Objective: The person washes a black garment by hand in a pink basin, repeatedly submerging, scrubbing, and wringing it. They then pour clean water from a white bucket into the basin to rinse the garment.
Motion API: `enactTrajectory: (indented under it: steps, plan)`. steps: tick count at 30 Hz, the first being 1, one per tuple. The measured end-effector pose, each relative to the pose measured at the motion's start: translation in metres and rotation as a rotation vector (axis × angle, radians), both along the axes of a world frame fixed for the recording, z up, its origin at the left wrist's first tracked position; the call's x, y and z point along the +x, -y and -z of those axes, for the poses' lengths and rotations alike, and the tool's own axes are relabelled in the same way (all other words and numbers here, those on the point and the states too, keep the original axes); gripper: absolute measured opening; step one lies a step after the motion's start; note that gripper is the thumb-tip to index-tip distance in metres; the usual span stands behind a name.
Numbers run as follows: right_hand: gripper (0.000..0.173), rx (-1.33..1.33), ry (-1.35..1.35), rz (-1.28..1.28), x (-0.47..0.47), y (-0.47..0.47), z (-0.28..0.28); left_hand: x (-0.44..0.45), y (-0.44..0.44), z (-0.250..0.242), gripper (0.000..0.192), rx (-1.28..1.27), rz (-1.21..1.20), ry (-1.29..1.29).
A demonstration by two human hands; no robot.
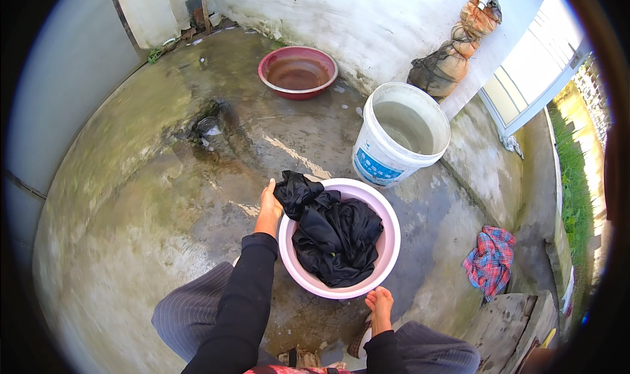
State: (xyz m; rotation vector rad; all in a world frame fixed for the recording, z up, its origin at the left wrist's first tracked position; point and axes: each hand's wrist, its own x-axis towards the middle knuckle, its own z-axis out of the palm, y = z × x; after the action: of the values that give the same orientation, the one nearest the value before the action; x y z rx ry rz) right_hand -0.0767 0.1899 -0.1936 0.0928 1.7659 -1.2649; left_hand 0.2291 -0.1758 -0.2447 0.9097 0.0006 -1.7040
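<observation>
In front of me stands a pale pink plastic basin [391, 236] holding a heap of wet-looking black fabric [339, 241]. My left hand [269, 207] is at the basin's far left side, gripping a bunched end of this fabric that hangs over the rim. The thumb shows, while the other fingers are partly hidden. Just outside the near right rim is my right hand [379, 305], its fingers loosely bent with nothing visible in them. Whether its fingertips touch the rim is unclear.
A white plastic bucket [376, 150] with a blue label stands beyond the basin. Farther off, a red basin [299, 91] sits near the wall. A drain hole [209, 123] breaks the wet concrete floor. To the right lie a plaid cloth [489, 261] and wooden boards [502, 320].
</observation>
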Motion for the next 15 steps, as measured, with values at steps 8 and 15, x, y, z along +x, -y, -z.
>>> enactTrajectory:
  steps: [8, 15]
  plan:
    - [0.009, 0.048, -0.094, 0.132, -0.021, 0.008, 0.0, -0.052, -0.052, -0.069, 0.036, -0.327, 0.211, 0.435]
    - [0.049, 0.214, -0.205, -0.148, -0.022, 0.032, 0.012, -0.081, -0.128, -0.065, 0.042, -0.862, 0.744, 1.693]
